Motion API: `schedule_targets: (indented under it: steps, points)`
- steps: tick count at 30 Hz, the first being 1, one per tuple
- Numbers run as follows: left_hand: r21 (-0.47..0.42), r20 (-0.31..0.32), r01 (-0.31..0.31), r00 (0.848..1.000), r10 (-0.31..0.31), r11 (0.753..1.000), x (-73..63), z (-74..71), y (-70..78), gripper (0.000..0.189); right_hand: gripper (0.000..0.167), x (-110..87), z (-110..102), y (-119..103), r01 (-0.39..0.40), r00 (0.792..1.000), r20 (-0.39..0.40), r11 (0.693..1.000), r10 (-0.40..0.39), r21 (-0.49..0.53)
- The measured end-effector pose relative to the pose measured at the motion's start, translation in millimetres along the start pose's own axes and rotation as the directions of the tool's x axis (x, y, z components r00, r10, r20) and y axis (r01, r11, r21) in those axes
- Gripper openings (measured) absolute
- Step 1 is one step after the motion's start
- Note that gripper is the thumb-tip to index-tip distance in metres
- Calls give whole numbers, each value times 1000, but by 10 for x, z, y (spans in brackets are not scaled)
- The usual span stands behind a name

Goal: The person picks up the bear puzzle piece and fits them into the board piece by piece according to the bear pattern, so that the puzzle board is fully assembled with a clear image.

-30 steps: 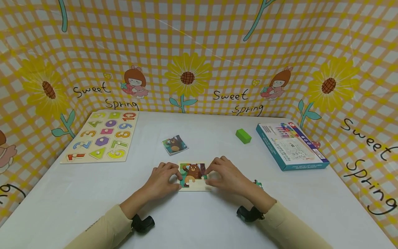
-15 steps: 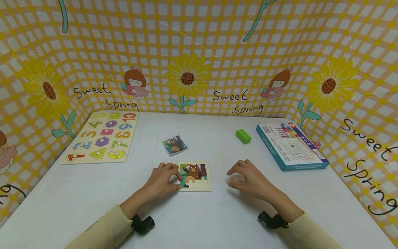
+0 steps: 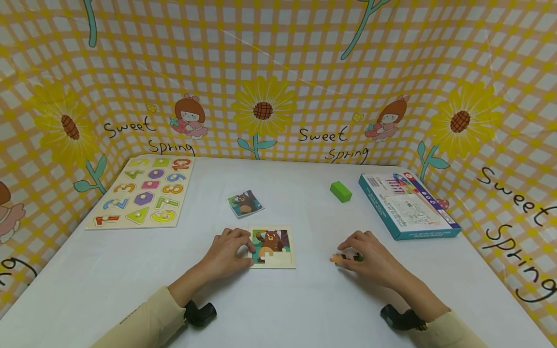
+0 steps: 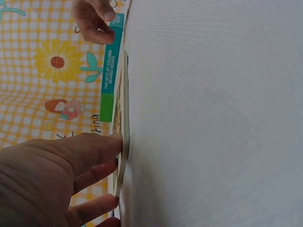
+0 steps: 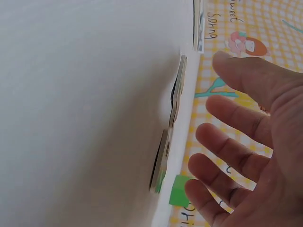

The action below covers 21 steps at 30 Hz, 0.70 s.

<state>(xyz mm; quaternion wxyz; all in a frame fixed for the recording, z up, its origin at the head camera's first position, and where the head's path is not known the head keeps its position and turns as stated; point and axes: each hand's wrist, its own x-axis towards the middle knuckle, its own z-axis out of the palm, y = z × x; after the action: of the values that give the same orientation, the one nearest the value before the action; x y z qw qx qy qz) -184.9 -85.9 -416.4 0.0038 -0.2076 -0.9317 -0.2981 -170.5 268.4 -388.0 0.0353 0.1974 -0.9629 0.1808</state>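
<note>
My left hand (image 3: 228, 249) rests its thumb and fingertips on the left edge of a small wooden puzzle board (image 3: 280, 262) with a bear picture. Assembled pieces fill the board's top and left; bare wood shows at its lower right. In the left wrist view the same board (image 4: 125, 109) appears edge-on under the fingertips. To the right, my right hand (image 3: 370, 261) hovers over loose jigsaw pieces (image 3: 335, 259), partly hidden by its fingers. The right wrist view shows two flat pieces (image 5: 161, 161) overlapping or lying end to end on the table, apart from the spread fingers.
A bear picture card (image 3: 245, 203) lies behind the board. A green block (image 3: 341, 192) and a teal-sided box (image 3: 409, 205) stand at the back right. At the back left lies a number-and-shape board (image 3: 143, 193). Checked cloth (image 3: 278, 63) walls surround the white table.
My right hand has left the board's right edge and moved right to the loose pieces, uncovering that edge. My left hand has stayed on the board.
</note>
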Motion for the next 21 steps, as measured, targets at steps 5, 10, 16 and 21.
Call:
schedule_targets:
  steps: [5,10,16,21]
  points:
    - [1,-8,-3,1000,3,1000,-3,-4,7,13,25,-23,-13,52,-21,999,26,1000,21,5]
    - [5,-9,-5,1000,5,1000,-3,-3,1,14,25,-46,-10,83,-6,999,31,1000,6,-1]
    - [8,-11,-8,1000,8,1000,0,4,-9,14,25,-50,-7,98,-19,998,53,1000,19,-7]
    - [12,-10,-6,1000,6,1000,0,1,-9,14,26,-46,-5,105,-44,996,81,999,44,-12]
